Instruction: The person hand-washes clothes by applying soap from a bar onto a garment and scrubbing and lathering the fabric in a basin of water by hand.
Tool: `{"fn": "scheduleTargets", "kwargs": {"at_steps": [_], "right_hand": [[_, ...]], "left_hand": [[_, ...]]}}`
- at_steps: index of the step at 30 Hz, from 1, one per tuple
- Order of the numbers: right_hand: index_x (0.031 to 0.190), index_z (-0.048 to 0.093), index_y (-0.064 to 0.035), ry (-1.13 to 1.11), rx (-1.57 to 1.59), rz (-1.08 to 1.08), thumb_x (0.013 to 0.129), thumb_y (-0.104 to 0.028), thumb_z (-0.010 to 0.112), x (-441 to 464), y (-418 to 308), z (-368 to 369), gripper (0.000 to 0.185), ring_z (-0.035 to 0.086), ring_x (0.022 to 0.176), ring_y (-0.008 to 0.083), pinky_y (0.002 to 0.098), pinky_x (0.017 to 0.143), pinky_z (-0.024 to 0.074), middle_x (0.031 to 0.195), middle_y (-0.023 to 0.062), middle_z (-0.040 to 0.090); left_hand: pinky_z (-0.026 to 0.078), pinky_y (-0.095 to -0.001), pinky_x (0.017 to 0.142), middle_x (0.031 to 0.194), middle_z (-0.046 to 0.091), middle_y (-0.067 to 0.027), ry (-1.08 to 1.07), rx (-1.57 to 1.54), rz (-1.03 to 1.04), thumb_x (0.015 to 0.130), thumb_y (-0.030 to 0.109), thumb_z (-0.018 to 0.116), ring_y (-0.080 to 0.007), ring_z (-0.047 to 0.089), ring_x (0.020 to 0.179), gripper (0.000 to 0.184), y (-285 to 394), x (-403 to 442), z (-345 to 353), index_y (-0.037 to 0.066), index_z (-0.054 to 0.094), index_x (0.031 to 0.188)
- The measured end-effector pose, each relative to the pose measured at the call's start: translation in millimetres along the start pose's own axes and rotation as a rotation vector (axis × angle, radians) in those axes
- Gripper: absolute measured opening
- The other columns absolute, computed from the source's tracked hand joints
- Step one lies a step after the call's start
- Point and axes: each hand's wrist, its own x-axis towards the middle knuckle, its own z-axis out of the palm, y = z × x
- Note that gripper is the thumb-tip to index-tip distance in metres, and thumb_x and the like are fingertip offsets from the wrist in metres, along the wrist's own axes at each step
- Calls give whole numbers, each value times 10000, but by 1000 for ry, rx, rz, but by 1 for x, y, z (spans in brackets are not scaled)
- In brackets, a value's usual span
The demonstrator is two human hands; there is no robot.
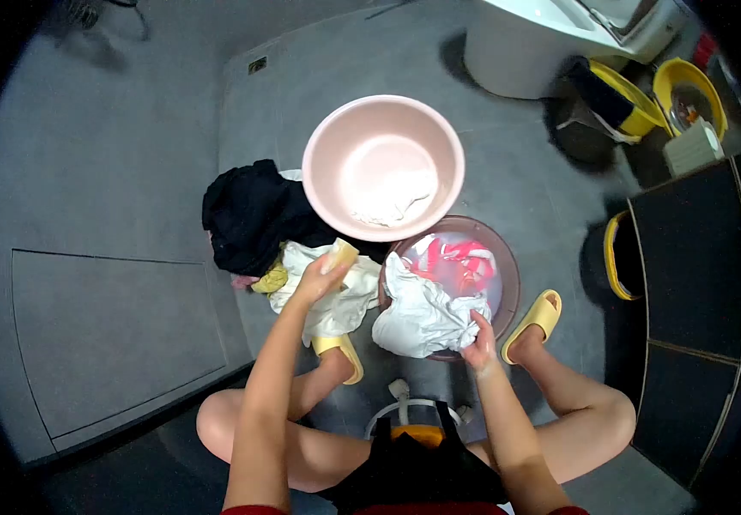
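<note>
My left hand is closed around a pale yellow bar of soap, above a heap of cream cloth on the floor. A wet white garment lies bunched over the near rim of a brown basin. Its right edge is gripped by my right hand. Inside the basin, pink-and-white cloth sits in cloudy water. Just beyond stands a larger pale pink basin, with a little white cloth or foam at its bottom; I cannot tell which.
Black clothes and the cream cloth are piled at the left. Yellow slippers are on my feet, either side of the basin. A toilet, yellow-rimmed buckets and a dark cabinet stand to the right.
</note>
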Motion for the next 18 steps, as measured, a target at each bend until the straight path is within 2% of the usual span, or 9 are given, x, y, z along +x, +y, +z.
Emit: {"fn": "scheduleTargets", "kwargs": {"at_steps": [1, 2, 3, 5, 7, 12, 14, 17, 18], "right_hand": [[1177, 425, -12, 40, -15, -79, 836, -242, 469, 11, 2, 0, 414, 483, 1069, 275, 419, 945, 344, 1151, 128, 510], [1162, 436, -9, 85, -27, -162, 837, -238, 470, 20, 3, -2, 399, 491, 1060, 263, 416, 939, 350, 1137, 127, 519], [1157, 440, -10, 162, 23, -181, 838, -238, 469, -20, 32, -18, 393, 495, 1050, 259, 413, 933, 354, 1129, 124, 522], [1147, 447, -14, 253, -17, -385, 840, -237, 468, -17, 12, -21, 380, 504, 1032, 252, 406, 921, 362, 1114, 118, 528], [1153, 435, -9, 237, -40, -460, 855, -226, 443, -16, -33, -28, 369, 504, 1022, 254, 397, 907, 373, 1115, 111, 519], [1156, 425, 10, 167, 103, -376, 867, -213, 435, -17, -37, -20, 365, 515, 1001, 275, 401, 887, 394, 1097, 124, 525], [1135, 445, 11, 183, 148, -264, 858, -194, 437, -24, -43, -12, 345, 526, 984, 277, 403, 881, 400, 1069, 138, 541], [1115, 456, 12, 195, 126, -271, 843, -159, 438, -15, -42, -35, 322, 534, 970, 269, 397, 866, 410, 1063, 143, 543], [1085, 465, 12, 229, 152, -212, 786, -74, 453, -11, -44, -44, 311, 547, 928, 272, 386, 818, 440, 1012, 139, 555]], "left_hand": [[434, -293, 786, 1052, 571, -119, 140, 118, 208, 766, 261, 622, -182, 547, 937, 496, 8, 2, 6, 92, 455, 1202], [440, -300, 763, 988, 588, -133, 330, 317, 423, 757, 225, 626, -229, 564, 904, 480, 13, 2, 13, 73, 463, 1183], [427, -335, 780, 984, 573, -151, 362, 548, 379, 714, 136, 625, -292, 547, 914, 502, 26, -55, 20, 76, 459, 1184], [393, -374, 817, 1018, 544, -165, 427, 834, 627, 652, 58, 608, -330, 510, 936, 573, 31, -40, 57, 90, 444, 1201], [365, -391, 833, 1033, 509, -153, 377, 717, 776, 620, 17, 584, -324, 470, 942, 615, 46, -14, 121, 105, 434, 1210], [386, -415, 753, 973, 480, -178, 146, 733, 687, 634, -10, 552, -345, 451, 864, 628, 18, 36, 211, 144, 423, 1229], [392, -409, 748, 995, 474, -175, 112, 918, 641, 656, -12, 524, -332, 456, 871, 612, -6, 57, 231, 155, 417, 1234], [405, -404, 736, 1036, 469, -161, 175, 1126, 622, 711, 23, 477, -295, 469, 880, 570, -28, 78, 252, 184, 390, 1251], [408, -403, 734, 1025, 484, -158, 185, 1143, 621, 725, 28, 467, -291, 479, 886, 557, -31, 83, 257, 179, 382, 1254]]}}
